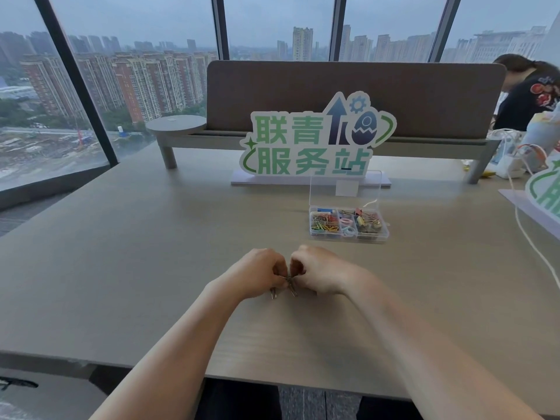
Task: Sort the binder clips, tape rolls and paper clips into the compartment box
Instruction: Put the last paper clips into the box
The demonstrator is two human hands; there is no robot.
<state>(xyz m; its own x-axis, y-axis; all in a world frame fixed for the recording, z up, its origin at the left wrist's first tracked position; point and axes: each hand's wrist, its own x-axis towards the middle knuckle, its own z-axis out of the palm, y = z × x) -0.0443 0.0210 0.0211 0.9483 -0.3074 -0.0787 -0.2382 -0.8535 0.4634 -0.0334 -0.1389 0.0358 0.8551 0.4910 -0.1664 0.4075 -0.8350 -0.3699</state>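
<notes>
Hands meet at the middle of the pale wood-grain desk (pixel 151 237), knuckles up and fingers curled. The left hand (pixel 257 275) and the right hand (pixel 315 272) together pinch a small cluster of silver metal clips (pixel 288 284); wire loops hang from the pinch down to the desk surface. Whether these are binder clips or paper clips cannot be told at this size.

Beyond the hands and to the right stands the clear plastic compartment box (pixel 348 224), its transparent lid (pixel 345 187) raised upright at the back. The left compartment holds coloured paper clips (pixel 324 225), the narrow middle one pale tape rolls (pixel 348 227), the right one coloured binder clips (pixel 368 222). The box lies well apart from the hands.

Behind the box, a white-edged standing sign (pixel 315 140) carries green characters reading 联青 on the upper line and 服务站 on the lower, beside a dark blue arrow, a gear and an egg emblem. A second sign (pixel 545 192) of like colours is cut off at the right edge. A brown felt divider screen (pixel 348 89) rises behind, with a seated person (pixel 527 92) in a black printed shirt at far right.
</notes>
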